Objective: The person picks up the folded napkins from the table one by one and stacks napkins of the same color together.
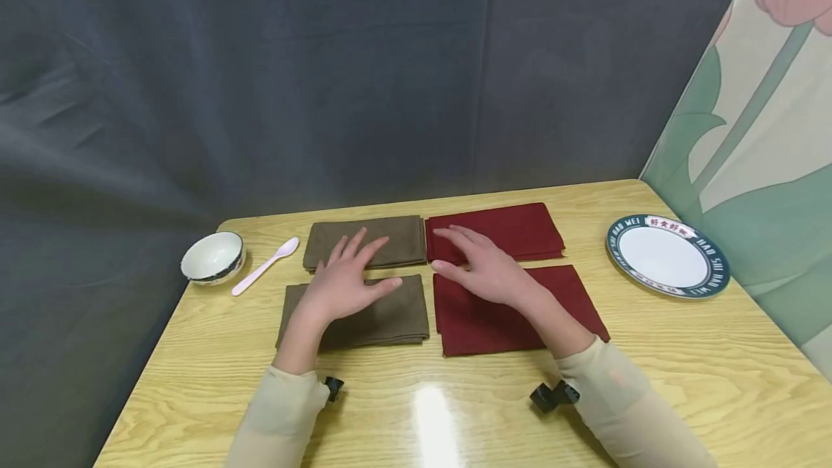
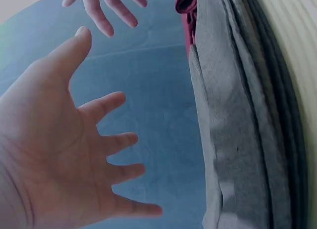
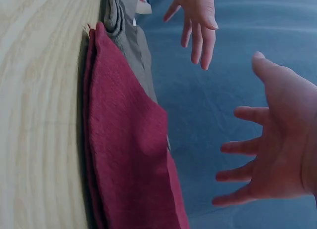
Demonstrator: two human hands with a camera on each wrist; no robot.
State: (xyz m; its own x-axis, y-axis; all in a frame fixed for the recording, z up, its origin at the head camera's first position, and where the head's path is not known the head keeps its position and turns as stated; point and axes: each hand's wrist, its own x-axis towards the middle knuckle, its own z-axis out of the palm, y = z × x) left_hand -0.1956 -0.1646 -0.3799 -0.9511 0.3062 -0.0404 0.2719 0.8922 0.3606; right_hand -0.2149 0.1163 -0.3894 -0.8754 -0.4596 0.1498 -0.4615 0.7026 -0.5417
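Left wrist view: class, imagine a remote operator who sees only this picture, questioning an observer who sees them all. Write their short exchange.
Operator: Past the left hand I see folded grey-brown cloth and a scrap of red cloth. How many red pieces are there?
Observer: Two, one lying behind the other in the head view.
Operator: What lies to the right of them?
Observer: A white plate with a dark, lettered rim.

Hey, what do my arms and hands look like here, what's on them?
The left sleeve and right sleeve are cream-coloured. A small, blocky black piece shows by the left one's end, and a similar black block by the right's. Left hand and right hand are bare, with no gloves or rings visible.
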